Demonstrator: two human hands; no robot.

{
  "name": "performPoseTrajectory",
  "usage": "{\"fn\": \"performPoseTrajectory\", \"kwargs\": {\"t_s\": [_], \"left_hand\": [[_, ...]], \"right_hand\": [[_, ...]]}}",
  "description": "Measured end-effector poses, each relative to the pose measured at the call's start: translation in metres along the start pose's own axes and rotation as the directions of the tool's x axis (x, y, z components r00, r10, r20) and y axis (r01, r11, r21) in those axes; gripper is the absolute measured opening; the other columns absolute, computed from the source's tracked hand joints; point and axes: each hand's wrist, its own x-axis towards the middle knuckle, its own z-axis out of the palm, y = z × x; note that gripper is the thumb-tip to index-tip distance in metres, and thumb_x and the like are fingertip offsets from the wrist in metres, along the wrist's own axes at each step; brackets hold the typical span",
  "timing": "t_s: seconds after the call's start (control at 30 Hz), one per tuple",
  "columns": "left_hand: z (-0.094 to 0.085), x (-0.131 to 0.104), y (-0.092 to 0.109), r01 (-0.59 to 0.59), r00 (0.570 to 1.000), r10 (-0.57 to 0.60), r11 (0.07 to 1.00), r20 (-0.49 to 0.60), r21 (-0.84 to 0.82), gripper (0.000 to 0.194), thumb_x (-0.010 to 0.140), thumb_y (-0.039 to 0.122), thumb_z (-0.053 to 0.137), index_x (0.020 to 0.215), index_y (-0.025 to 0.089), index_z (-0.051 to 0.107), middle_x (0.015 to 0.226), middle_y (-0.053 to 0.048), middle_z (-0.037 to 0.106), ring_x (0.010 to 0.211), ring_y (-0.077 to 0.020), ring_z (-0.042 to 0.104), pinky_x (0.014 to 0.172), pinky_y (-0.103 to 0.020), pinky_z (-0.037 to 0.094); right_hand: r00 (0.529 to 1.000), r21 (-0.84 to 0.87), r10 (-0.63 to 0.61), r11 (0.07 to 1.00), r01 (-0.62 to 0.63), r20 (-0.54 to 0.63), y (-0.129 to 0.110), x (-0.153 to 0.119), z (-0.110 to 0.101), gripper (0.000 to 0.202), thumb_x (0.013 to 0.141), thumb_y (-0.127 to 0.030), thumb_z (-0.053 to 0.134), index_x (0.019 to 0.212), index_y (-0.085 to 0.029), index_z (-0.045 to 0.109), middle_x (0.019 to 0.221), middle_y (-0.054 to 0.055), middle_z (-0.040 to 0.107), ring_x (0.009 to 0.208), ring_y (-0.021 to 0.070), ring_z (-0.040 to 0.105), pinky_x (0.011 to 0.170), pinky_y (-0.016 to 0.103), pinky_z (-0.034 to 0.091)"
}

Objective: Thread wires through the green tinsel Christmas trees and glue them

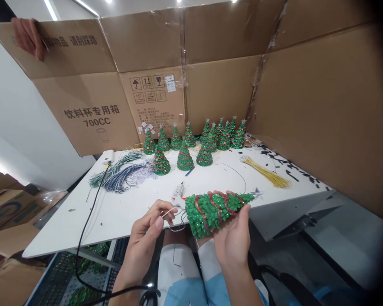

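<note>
Glittery green cone-shaped tree with red garland [207, 214] is held sideways between the hands, base toward left hand [148, 227], silver star [257, 193] pointed right. Tree is cradled from below by right hand [232, 244], half-curled, fingers wrapped behind. Thin pale wire [169, 211] is pinched beside the base by left thumb and fingers, nearly closed. Smaller-looking green trees [185, 158] are grouped farther back on white table [124, 216].

A white bench [121, 219] carries small green trees [185, 160] toward its back edge, green wires [124, 162] and blue wires [118, 180] near the left edge, yellow wires [268, 173] toward the right.
</note>
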Motion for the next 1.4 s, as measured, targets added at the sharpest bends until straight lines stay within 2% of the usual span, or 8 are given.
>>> {"fn": "performPoseTrajectory", "kwargs": {"t_s": [0.2, 0.3, 0.4, 0.53, 0.77, 0.97, 1.17, 1.4], "left_hand": [[0.012, 0.002, -0.003, -0.08, 0.995, 0.076, 0.994, -0.057, -0.075, 0.032, 0.109, 0.037, 0.068, 0.083, 0.021, 0.076, 0.135, -0.013, 0.069, 0.139, -0.0358, 0.06, 0.126, -0.051, 0.046], [0.016, 0.0, 0.0, -0.047, 0.998, 0.042, 0.994, -0.055, -0.102, 0.035, 0.111, 0.041, 0.062, 0.088, 0.021, 0.079, 0.122, -0.013, 0.075, 0.13, -0.0338, 0.066, 0.129, -0.052, 0.043], [0.02, 0.0, 0.0, 0.009, 0.999, -0.019, 0.984, -0.051, -0.176, 0.045, 0.114, 0.044, 0.058, 0.076, 0.023, 0.068, 0.075, -0.004, 0.062, 0.083, -0.0228, 0.064, 0.106, -0.044, 0.056], [0.023, 0.003, -0.008, 0.033, 0.993, -0.055, 0.977, -0.1, -0.212, 0.048, 0.115, 0.045, 0.061, 0.074, 0.024, 0.047, 0.066, 0.005, 0.038, 0.062, -0.015, 0.04, 0.069, -0.03, 0.047], [0.02, 0.0, -0.016, 0.086, 0.984, -0.051, 0.975, -0.169, 0.203, 0.039, 0.109, 0.049, 0.073, 0.093, 0.025, 0.046, 0.083, 0.005, 0.049, 0.072, -0.0133, 0.043, 0.068, -0.024, 0.038], [0.008, 0.005, -0.013, 0.074, 0.987, 0.022, 0.823, -0.162, 0.563, 0.025, 0.113, 0.049, 0.063, 0.123, 0.026, 0.061, 0.072, 0.009, 0.033, 0.063, -0.0154, 0.037, 0.062, -0.026, 0.033], [0.001, 0.011, -0.012, -0.147, 0.987, 0.138, 0.585, 0.081, 0.798, 0.021, 0.111, 0.038, 0.065, 0.099, 0.026, 0.079, 0.083, 0.0, 0.072, 0.075, -0.0194, 0.057, 0.076, -0.034, 0.037], [0.012, 0.013, -0.015, -0.081, 0.983, 0.176, 0.641, -0.044, 0.763, 0.032, 0.102, 0.029, 0.07, 0.073, 0.023, 0.056, 0.069, 0.002, 0.056, 0.072, -0.0199, 0.045, 0.074, -0.034, 0.029]], "right_hand": [[1.0, -0.004, 0.01, 1.0, -0.011, -0.025, 0.001, 0.001, 0.001, 0.065, 0.099, -0.084, 0.062, 0.133, -0.032, 0.081, 0.119, 0.007, 0.088, 0.128, 0.0334, 0.078, 0.115, 0.058, 0.058], [1.0, -0.017, 0.014, 1.0, -0.014, -0.025, 0.002, 0.002, -0.001, 0.065, 0.099, -0.084, 0.061, 0.133, -0.032, 0.081, 0.12, 0.007, 0.088, 0.128, 0.0328, 0.078, 0.115, 0.057, 0.058], [1.0, -0.012, -0.006, 1.0, 0.006, 0.001, 0.002, 0.001, -0.001, 0.065, 0.1, -0.083, 0.06, 0.137, -0.033, 0.079, 0.12, 0.006, 0.088, 0.124, 0.0327, 0.08, 0.114, 0.058, 0.059], [1.0, 0.033, -0.007, 0.999, 0.008, -0.015, 0.0, -0.001, 0.001, 0.062, 0.1, -0.082, 0.063, 0.135, -0.033, 0.079, 0.12, 0.006, 0.088, 0.12, 0.0328, 0.081, 0.113, 0.058, 0.06], [1.0, -0.031, 0.004, 1.0, -0.003, 0.028, -0.003, -0.009, 0.003, 0.067, 0.099, -0.086, 0.058, 0.128, -0.031, 0.083, 0.118, 0.009, 0.088, 0.121, 0.0353, 0.081, 0.108, 0.057, 0.062], [0.996, -0.019, -0.085, 0.996, 0.084, -0.03, -0.005, -0.013, 0.003, 0.063, 0.099, -0.082, 0.065, 0.14, -0.036, 0.078, 0.122, 0.006, 0.088, 0.126, 0.0347, 0.079, 0.109, 0.055, 0.062], [0.997, -0.034, -0.076, 0.996, 0.077, 0.021, -0.003, -0.013, 0.002, 0.065, 0.1, -0.084, 0.061, 0.136, -0.034, 0.08, 0.123, 0.006, 0.088, 0.129, 0.0345, 0.078, 0.109, 0.054, 0.062], [0.992, -0.038, -0.053, 0.998, 0.058, 0.112, 0.0, -0.02, 0.007, 0.07, 0.097, -0.089, 0.058, 0.122, -0.029, 0.084, 0.118, 0.01, 0.087, 0.122, 0.0381, 0.08, 0.106, 0.059, 0.063]]}}
